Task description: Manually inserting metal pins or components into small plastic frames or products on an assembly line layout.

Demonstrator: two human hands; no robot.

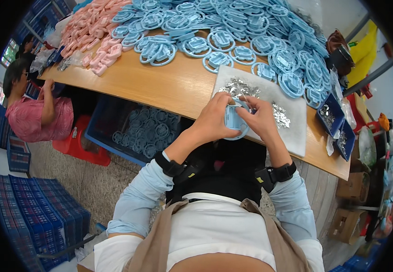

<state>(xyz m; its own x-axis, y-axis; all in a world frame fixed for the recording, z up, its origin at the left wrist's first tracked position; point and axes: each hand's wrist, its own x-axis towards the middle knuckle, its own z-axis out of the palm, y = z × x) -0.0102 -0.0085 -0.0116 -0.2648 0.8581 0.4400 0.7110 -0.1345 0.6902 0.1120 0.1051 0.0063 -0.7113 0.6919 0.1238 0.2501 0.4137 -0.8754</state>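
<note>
My left hand [213, 119] is closed around the side of a light blue plastic ring-shaped part [233, 121], held above the table's near edge. My right hand [261, 119] is closed at the part's other side, with thumb and index finger pressed against its upper area. Whether a small piece sits under those fingers is hidden. Just beyond my hands, a white foam pad [297, 136] bears two heaps of small silver metal pieces [238, 87], one of them beside my right hand.
Many similar blue parts [196, 44] cover the table's far side, with pink plastic pieces [97, 23] at far left. Blue bins [329, 113] of metal bits stand at right. A large blue crate [115, 144] holds more blue parts below. Another person [42, 109] sits at left.
</note>
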